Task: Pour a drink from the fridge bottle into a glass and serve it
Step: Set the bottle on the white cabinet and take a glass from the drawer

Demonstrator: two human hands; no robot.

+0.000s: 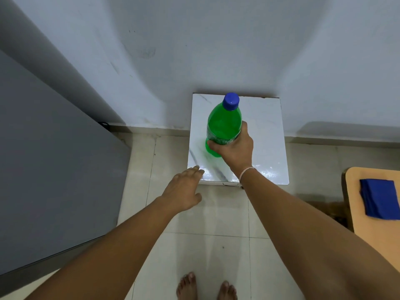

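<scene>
Right hand (pixel 234 146) wrapped around the lower body of a green translucent plastic bottle with a blue screw cap (pixel 224 124), fingers curled across the label band on the near side, thumb up along the right flank. Bottle upright or close to it, cap on, base down over the small white glossy marble-patterned tabletop (pixel 268 135); whether the base actually touches the surface cannot be told, since the hand and the bottle's own body hide it. Faint green reflection on the gloss just left of the base. Thin pale thread bracelet (pixel 246 171) around the right wrist.

Left hand (pixel 184 189) stretched forward, palm down, fingers straight and close together, holding nothing. Fingertips right at the near left corner of the white tabletop, slightly blurred, contact with the edge not clear. Well apart from the bottle.

White tabletop set against the pale blue-grey wall (pixel 194 50), square, with rounded near corners. Grey flat-fronted fridge door (pixel 49 169) filling the left side, closed. Light beige tiled floor (pixel 216 224) below, two bare feet (pixel 205 286) at the bottom edge. At the right edge, corner of a tan wooden table (pixel 372 234) with a folded dark blue cloth (pixel 379 199) lying flat on it, well away from the bottle.
</scene>
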